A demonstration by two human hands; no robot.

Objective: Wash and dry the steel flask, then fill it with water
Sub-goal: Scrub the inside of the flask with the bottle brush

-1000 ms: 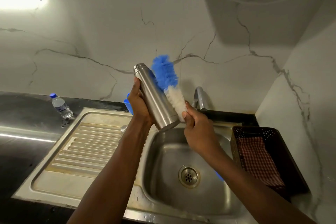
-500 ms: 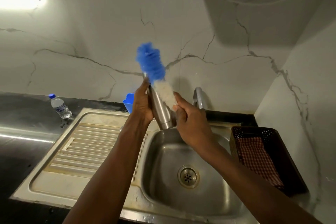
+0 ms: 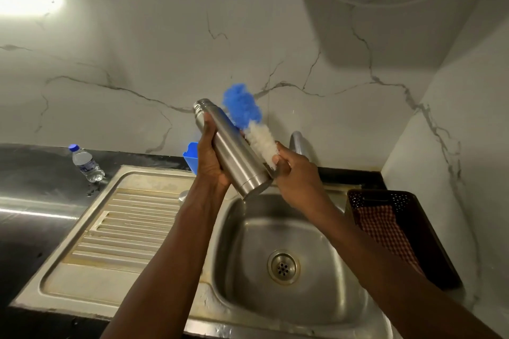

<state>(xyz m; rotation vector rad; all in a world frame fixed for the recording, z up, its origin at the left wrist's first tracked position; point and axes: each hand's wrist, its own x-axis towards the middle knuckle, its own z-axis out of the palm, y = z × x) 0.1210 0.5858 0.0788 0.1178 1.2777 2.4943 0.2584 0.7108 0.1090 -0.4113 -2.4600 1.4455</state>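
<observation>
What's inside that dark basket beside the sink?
A red checked cloth lies in the basket, along its left side. Anything under the cloth is covered, and the rest of the inside is too dark to make out.

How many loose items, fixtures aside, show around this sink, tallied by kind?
Drink vessels: 2, the steel flask and the plastic bottle
Brushes: 1, the blue and white brush
Containers: 2, the blue tub and the dark basket
Cloths: 1, the checked cloth
Total: 6
</observation>
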